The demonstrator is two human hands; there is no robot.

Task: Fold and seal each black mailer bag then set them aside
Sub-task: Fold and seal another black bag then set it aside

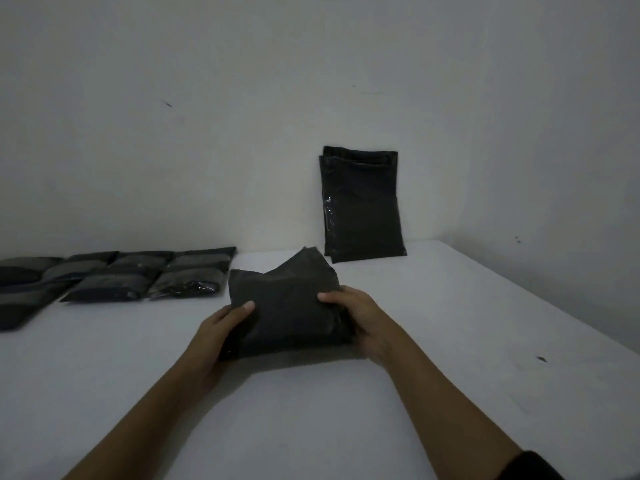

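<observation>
White bench [450, 341] against a plain wall carries our work. We grip the black mailer bag [287, 306] at mid-bench: left hand [225, 323] and right hand [360, 317] each pinch a side edge, thumbs on top. Folding appears under way; next we judge the flap must be pressed shut. Filled bags [138, 275] lie left; spare mailers [362, 206] lean on the wall.

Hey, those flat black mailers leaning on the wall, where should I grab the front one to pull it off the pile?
Pinch the front mailer by its top edge, coming from above. It stands nearly upright against the wall, so the top edge looks free while the bottom rests on the table.
</observation>
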